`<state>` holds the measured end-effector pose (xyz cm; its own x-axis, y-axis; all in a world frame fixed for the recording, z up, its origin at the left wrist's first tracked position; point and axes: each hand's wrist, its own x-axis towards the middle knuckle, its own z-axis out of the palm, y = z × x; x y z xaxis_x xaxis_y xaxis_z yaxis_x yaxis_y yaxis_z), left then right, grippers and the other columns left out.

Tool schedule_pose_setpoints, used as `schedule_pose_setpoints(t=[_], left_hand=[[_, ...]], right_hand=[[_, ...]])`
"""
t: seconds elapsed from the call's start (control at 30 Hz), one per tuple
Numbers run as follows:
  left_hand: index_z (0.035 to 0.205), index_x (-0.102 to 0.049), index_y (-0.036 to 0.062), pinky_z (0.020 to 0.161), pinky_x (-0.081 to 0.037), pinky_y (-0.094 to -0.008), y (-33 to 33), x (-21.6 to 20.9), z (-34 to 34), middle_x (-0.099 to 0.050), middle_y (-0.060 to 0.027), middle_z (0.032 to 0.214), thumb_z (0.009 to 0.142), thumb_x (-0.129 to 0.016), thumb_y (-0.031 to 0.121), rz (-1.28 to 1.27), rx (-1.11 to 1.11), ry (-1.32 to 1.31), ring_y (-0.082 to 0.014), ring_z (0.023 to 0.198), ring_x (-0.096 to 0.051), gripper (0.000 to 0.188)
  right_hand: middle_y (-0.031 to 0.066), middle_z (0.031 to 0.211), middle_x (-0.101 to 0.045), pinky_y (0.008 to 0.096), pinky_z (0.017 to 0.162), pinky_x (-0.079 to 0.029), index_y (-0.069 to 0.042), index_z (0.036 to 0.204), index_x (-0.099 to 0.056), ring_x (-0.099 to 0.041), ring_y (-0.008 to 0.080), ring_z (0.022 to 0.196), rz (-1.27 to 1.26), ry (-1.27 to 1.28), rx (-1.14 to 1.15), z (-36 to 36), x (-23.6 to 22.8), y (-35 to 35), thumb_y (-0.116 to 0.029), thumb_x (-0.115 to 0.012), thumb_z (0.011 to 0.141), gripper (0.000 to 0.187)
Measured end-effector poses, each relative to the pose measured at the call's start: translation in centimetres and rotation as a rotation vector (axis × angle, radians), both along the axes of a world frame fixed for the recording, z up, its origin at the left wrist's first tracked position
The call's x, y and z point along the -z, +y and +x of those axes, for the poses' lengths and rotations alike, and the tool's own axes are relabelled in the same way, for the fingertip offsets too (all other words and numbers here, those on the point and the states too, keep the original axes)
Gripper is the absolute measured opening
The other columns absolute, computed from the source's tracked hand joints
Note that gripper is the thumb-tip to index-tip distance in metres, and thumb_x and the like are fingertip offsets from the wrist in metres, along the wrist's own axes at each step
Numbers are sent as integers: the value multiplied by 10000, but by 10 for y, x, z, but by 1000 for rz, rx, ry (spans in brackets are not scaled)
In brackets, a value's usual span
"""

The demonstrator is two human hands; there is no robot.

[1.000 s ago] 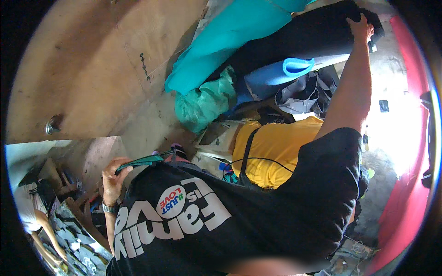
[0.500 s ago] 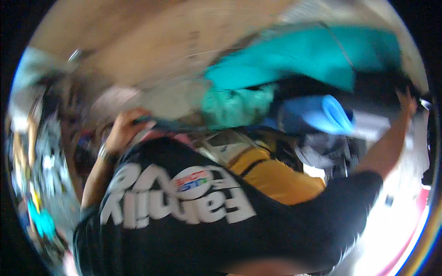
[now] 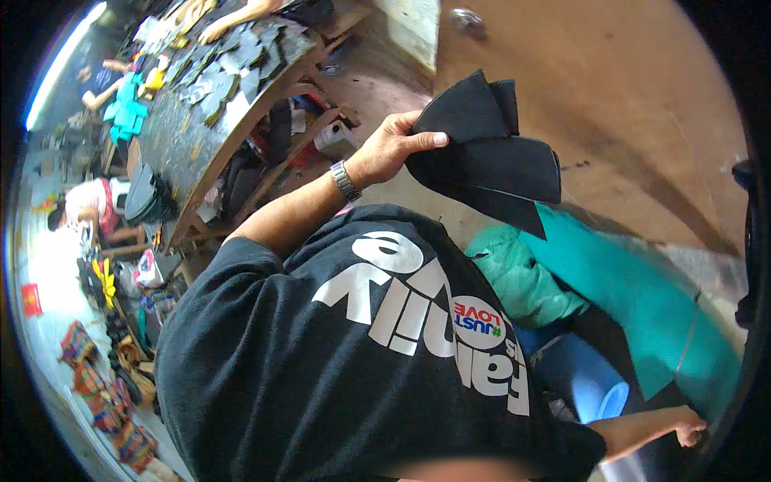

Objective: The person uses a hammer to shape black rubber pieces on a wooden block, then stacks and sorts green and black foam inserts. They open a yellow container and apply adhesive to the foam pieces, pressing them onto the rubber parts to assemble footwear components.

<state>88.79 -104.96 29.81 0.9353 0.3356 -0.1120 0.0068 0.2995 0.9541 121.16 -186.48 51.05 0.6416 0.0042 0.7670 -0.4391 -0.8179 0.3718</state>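
My left hand (image 3: 399, 146), with a metal watch on its wrist, is raised at the upper middle. It pinches several flat black cut pieces (image 3: 490, 165), thumb on top and fingers underneath. The pieces fan out to the right, with curved and pointed edges; they look like sheet material, but I cannot tell which kind. My right hand (image 3: 687, 424) is low at the far right, its fingers curled in and nothing visible in them. It is nearest to a long teal roll (image 3: 642, 297).
A blue roll (image 3: 590, 381) and a green bundle (image 3: 522, 269) lie by the teal roll. At the upper left, a worktable (image 3: 189, 153) carries many dark cut pieces; another person's hand (image 3: 215, 30) rests there. A brown board (image 3: 594, 88) spans the upper right. Further people work at far left.
The view has swung left, bringing the worktable closer. My left hand has come up and away from my body, with the black pieces now plainly seen. My right hand's fingers have curled in.
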Motion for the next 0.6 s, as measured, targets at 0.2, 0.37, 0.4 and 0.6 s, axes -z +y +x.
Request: schedule_pose_setpoints(t=[0.2,0.37,0.4,0.6], left_hand=[[1191,-664,9,945,-481,-290,48,8,-76,-697,-28,1102,890,-765,238,-139,-261,-104,-118,1006,-626,392],[1220,-646,10,956,-481,-298,95,22,-178,-693,-48,1133,887,-759,188,-171,-537,-188,-128,1028,-626,395],[1221,-645,10,955,-483,-300,102,25,-203,-694,-49,1132,889,-754,177,-177,-612,-203,-130,1026,-627,387],[1212,-645,20,950,-501,-313,132,51,-343,-692,-60,1167,906,-699,90,-253,-1063,-349,-144,1029,-642,319]], right_hand=[[112,1121,-681,390,985,-464,-4,1049,-696,-625,270,1065,837,873,-980,-2,226,348,-161,-555,918,248],[78,1028,-699,294,787,-544,-45,1173,-668,-686,165,875,1286,2218,-913,-192,365,623,-194,-659,922,291],[64,1025,-696,282,811,-531,-30,1162,-669,-672,149,895,1136,2321,-1066,-225,369,659,-198,-670,945,274],[79,1146,-668,284,905,-493,2,1250,-596,-627,147,1015,888,3007,-690,-351,379,814,-123,-653,952,327]])
